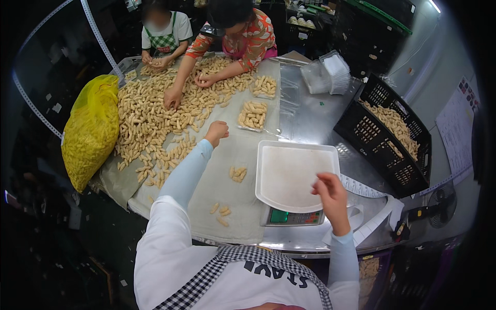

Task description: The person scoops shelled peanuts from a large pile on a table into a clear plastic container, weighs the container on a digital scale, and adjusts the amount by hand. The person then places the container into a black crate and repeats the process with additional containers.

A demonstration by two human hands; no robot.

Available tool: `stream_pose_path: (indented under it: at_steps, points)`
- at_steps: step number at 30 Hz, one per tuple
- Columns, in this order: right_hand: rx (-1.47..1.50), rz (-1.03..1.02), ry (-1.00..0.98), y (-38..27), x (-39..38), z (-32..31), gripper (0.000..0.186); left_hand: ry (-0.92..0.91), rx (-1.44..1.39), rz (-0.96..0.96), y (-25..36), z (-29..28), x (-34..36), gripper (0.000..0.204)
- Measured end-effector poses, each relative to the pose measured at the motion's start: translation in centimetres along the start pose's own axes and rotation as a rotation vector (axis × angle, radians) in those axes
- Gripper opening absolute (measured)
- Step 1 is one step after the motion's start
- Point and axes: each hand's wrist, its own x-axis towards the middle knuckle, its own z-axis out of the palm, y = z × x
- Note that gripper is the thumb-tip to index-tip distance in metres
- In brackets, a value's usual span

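Observation:
My left hand [217, 133] is stretched out over the table, fingers curled closed. Whether anything is inside it cannot be seen. Just beyond it stands a clear plastic tray filled with peanuts in the shell [252, 114], and a large peanut heap [155, 111] spreads to its left. My right hand [332, 199] hovers over the right edge of a white weighing pan [294, 173], its fingers loosely bent and apart with nothing visible in them. The pan rests bare on a digital scale [292, 217] with a lit green display.
Loose peanuts [237, 174] lie left of the scale. A yellow mesh sack [93, 132] flanks the heap. Two co-workers handle peanuts at the far side. Stacked clear trays [328, 72], a black crate [385, 137] and a label strip [367, 187] are on the right.

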Motion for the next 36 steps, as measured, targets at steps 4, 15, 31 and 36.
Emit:
stream_pose_path:
  at_steps: [4,15,31,36]
  points:
    - [0.355,0.337,-0.235,-1.2,9.6,8.4,0.032,-0.033,0.089,-0.198,-2.2,3.3,7.8,0.023]
    - [0.616,0.715,0.128,9.6,22.0,19.2,0.072,-0.248,-0.103,-0.191,0.2,2.8,8.6,0.015]
    - [0.938,0.293,0.519,6.0,23.7,13.2,0.053,-0.334,-0.291,0.027,10.3,8.1,-11.1,0.020]
    - [0.837,0.276,0.502,3.9,20.3,4.3,0.048,-0.407,-0.183,-0.006,10.5,7.8,-12.9,0.020]
